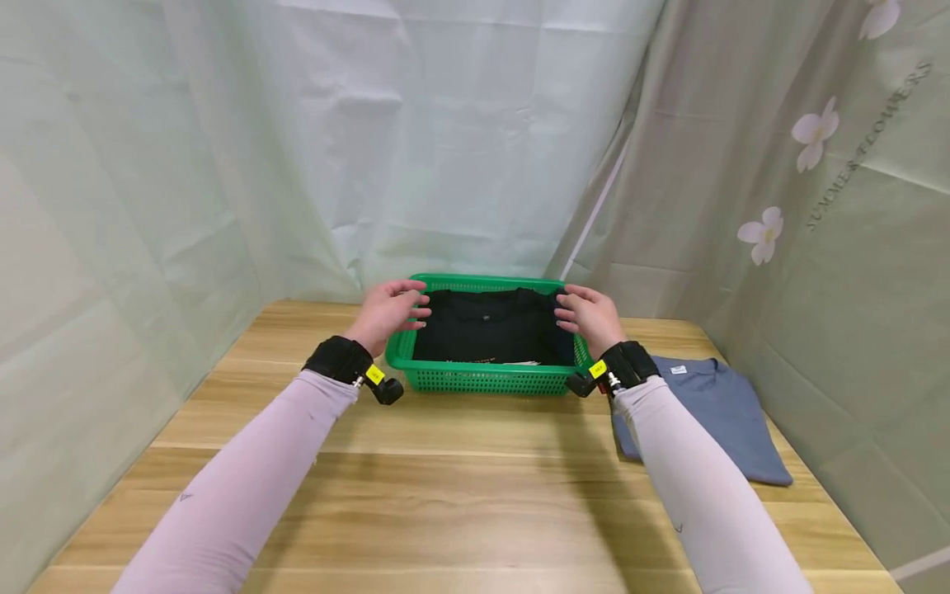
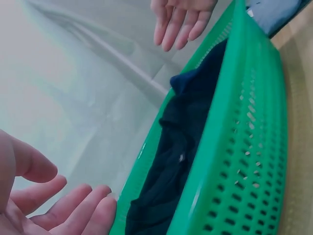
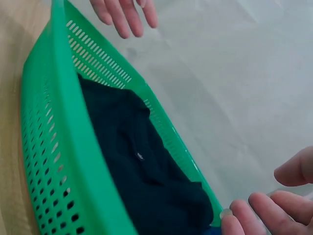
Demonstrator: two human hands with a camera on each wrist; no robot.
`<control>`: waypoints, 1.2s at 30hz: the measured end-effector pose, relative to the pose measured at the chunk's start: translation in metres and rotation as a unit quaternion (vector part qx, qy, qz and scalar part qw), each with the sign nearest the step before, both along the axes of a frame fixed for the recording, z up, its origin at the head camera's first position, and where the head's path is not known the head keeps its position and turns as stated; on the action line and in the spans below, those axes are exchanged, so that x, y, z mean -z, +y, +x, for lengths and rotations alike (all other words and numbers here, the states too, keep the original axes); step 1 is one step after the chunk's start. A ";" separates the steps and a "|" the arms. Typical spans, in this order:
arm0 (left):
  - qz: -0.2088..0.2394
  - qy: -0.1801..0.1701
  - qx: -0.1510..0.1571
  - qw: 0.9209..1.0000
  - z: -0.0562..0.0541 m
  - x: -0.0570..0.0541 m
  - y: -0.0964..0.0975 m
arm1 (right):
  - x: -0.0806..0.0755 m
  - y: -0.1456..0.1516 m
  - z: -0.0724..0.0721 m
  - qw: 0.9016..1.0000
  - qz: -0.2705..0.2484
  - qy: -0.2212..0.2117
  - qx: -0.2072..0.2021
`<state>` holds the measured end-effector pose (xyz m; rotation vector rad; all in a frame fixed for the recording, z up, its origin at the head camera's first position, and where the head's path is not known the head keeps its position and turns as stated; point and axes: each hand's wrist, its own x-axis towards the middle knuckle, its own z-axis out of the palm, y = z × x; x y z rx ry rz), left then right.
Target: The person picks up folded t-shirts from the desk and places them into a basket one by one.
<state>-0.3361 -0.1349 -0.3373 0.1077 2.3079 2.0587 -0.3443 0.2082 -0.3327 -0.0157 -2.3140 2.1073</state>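
Observation:
A green plastic basket [image 1: 490,381] with perforated walls stands at the far side of the wooden table. Inside lies a folded black shirt [image 1: 482,326], with a small mark at its collar and some print near the front rim. Beside it, at the basket's right end, is dark navy cloth [image 2: 203,73]. My left hand [image 1: 389,313] hovers at the left end of the basket, fingers loosely extended and thumb apart. At the opposite end my right hand [image 1: 594,318] is held much the same way. Neither hand holds anything; whether fingertips touch the rim is unclear.
A folded grey-blue T-shirt [image 1: 723,421] with a white neck label lies on the table [image 1: 460,495] to the right, partly behind my right forearm. Pale curtains [image 1: 460,140] hang close behind the basket and along both sides of the table.

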 end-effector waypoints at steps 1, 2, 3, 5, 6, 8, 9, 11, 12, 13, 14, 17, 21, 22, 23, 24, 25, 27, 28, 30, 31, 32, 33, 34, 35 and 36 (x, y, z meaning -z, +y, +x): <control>0.000 -0.001 0.005 1.000 0.001 0.001 0.002 | 0.001 0.002 0.002 1.000 0.002 0.000 -0.002; -0.003 0.000 0.010 1.000 0.003 0.001 0.005 | 0.002 0.005 0.003 1.000 0.004 0.000 -0.002; -0.006 0.003 0.016 1.000 0.005 0.002 0.008 | 0.003 0.007 0.005 1.000 0.004 0.001 -0.002; -0.006 0.005 0.029 1.000 0.010 0.002 0.016 | 0.005 0.013 0.008 1.000 0.008 0.004 -0.001; -0.006 0.008 0.037 0.999 0.013 0.001 0.021 | 0.005 0.017 0.009 1.000 0.012 0.006 -0.001; -0.008 0.015 0.052 0.999 0.020 0.000 0.032 | 0.006 0.023 0.011 1.000 0.023 0.010 0.004; -0.008 0.018 0.061 0.998 0.023 -0.001 0.037 | 0.006 0.027 0.012 1.000 0.029 0.010 0.007; -0.009 0.025 0.076 0.997 0.031 -0.002 0.048 | 0.005 0.036 0.013 0.999 0.036 0.012 0.013; -0.009 0.029 0.084 0.996 0.035 -0.003 0.053 | 0.005 0.040 0.013 0.999 0.038 0.014 0.017; -0.009 0.032 0.092 0.995 0.039 -0.003 0.059 | 0.004 0.045 0.014 0.999 0.039 0.015 0.021; -0.008 0.035 0.102 0.994 0.043 -0.003 0.065 | 0.004 0.049 0.014 0.999 0.039 0.016 0.025; -0.009 0.045 0.132 0.990 0.054 0.000 0.084 | 0.005 0.066 0.016 0.998 0.041 0.018 0.038; -0.007 0.054 0.169 0.984 0.069 0.006 0.110 | 0.011 0.088 0.021 0.997 0.051 0.010 0.061; -0.009 0.056 0.177 0.983 0.072 0.007 0.117 | 0.013 0.093 0.022 0.996 0.053 0.008 0.066; -0.009 0.056 0.184 0.981 0.076 0.009 0.124 | 0.016 0.099 0.023 0.996 0.056 0.004 0.073; -0.011 0.055 0.190 0.980 0.079 0.011 0.130 | 0.019 0.104 0.023 0.995 0.057 0.001 0.081; -0.014 0.056 0.196 0.979 0.082 0.013 0.137 | 0.022 0.110 0.024 0.994 0.057 -0.002 0.088; -0.019 0.056 0.209 0.976 0.088 0.019 0.149 | 0.027 0.121 0.024 0.993 0.060 -0.009 0.104; -0.023 0.057 0.214 0.975 0.091 0.024 0.155 | 0.031 0.126 0.025 0.992 0.061 -0.011 0.112; -0.029 0.063 0.223 0.972 0.095 0.033 0.166 | 0.037 0.137 0.027 0.989 0.069 -0.016 0.127; -0.031 0.065 0.226 0.971 0.097 0.039 0.172 | 0.040 0.141 0.028 0.988 0.076 -0.019 0.135; -0.035 0.067 0.228 0.971 0.098 0.044 0.178 | 0.043 0.146 0.030 0.986 0.083 -0.022 0.141; -0.037 0.068 0.228 0.971 0.100 0.050 0.184 | 0.046 0.151 0.031 0.984 0.094 -0.025 0.146; -0.037 0.067 0.228 0.971 0.101 0.056 0.190 | 0.048 0.156 0.033 0.983 0.102 -0.028 0.150; -0.036 0.065 0.229 0.971 0.101 0.062 0.195 | 0.051 0.161 0.035 0.981 0.113 -0.030 0.155; -0.035 0.060 0.228 0.971 0.101 0.067 0.201 | 0.053 0.166 0.037 0.979 0.125 -0.032 0.159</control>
